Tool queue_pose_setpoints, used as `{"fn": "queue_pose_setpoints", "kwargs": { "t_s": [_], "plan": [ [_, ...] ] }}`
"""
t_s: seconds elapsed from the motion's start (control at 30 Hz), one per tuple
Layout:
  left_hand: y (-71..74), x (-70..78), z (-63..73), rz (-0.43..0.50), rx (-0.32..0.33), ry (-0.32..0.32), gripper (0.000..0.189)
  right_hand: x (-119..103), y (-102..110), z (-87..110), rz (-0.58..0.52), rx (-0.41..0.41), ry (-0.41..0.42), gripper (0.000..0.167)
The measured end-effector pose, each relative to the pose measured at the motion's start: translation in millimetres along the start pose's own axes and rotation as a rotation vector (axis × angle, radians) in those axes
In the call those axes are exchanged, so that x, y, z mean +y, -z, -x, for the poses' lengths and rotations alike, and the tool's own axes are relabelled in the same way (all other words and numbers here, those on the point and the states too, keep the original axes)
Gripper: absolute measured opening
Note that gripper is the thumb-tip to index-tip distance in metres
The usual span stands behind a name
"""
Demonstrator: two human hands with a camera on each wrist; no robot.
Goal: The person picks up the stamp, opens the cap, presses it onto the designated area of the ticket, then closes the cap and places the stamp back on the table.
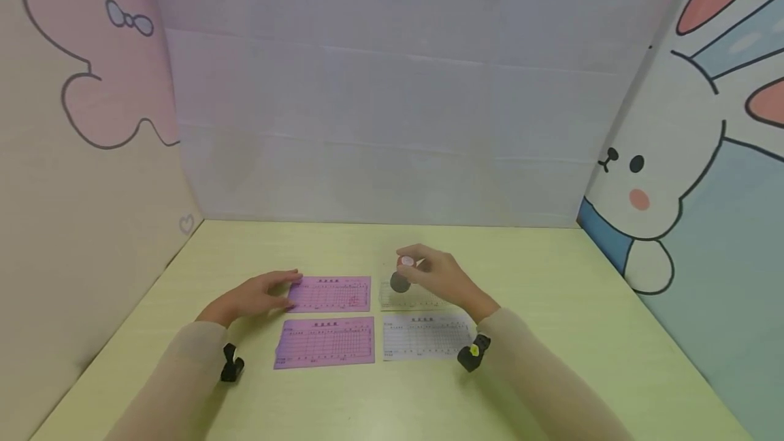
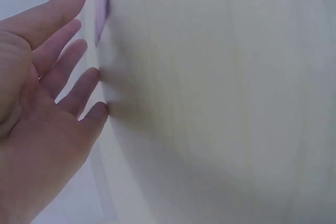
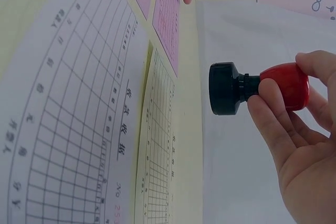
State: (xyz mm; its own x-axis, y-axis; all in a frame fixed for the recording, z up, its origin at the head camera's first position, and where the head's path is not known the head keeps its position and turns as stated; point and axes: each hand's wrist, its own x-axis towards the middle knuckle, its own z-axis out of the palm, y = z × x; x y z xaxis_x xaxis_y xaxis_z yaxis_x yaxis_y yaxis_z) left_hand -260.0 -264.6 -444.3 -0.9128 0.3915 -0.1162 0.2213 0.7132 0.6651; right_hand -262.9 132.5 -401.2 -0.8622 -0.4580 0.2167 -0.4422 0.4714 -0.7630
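Note:
My right hand grips a self-inking stamp by its red handle. The stamp's round black base hangs over the pale yellow form slip, apart from it in the right wrist view. My left hand has its fingers extended around the left edge of the upper pink form slip. Whether they press on the paper is unclear. A red mark shows near that slip's lower right corner. Below lie another pink slip and a white slip, partly under my right sleeve.
The four-sided pale yellow table meets a white back wall. Side walls carry a pink bear drawing on the left and a rabbit drawing on the right. Black bands circle both wrists.

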Motion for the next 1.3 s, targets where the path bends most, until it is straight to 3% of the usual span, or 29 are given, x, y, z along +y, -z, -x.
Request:
{"fn": "queue_pose_setpoints", "kwargs": {
  "t_s": [0.23,0.63,1.07,1.3],
  "plan": [
    [-3.2,16.0,-8.7,-0.017,0.034,-0.014,0.064,6,13,9.0,-0.047,0.012,0.002,0.036],
    [-21.9,54.8,-23.8,-0.028,0.079,-0.213,0.059,15,30,22.7,-0.072,0.027,0.011,0.039],
    [-49.0,98.8,-45.6,-0.004,0.063,-0.186,0.059,25,45,38.5,-0.037,0.05,-0.007,0.038],
    [-64.9,114.1,-54.4,-0.086,0.038,-0.178,0.062,26,52,43.9,-0.035,0.051,-0.026,0.038]
  ]
}}
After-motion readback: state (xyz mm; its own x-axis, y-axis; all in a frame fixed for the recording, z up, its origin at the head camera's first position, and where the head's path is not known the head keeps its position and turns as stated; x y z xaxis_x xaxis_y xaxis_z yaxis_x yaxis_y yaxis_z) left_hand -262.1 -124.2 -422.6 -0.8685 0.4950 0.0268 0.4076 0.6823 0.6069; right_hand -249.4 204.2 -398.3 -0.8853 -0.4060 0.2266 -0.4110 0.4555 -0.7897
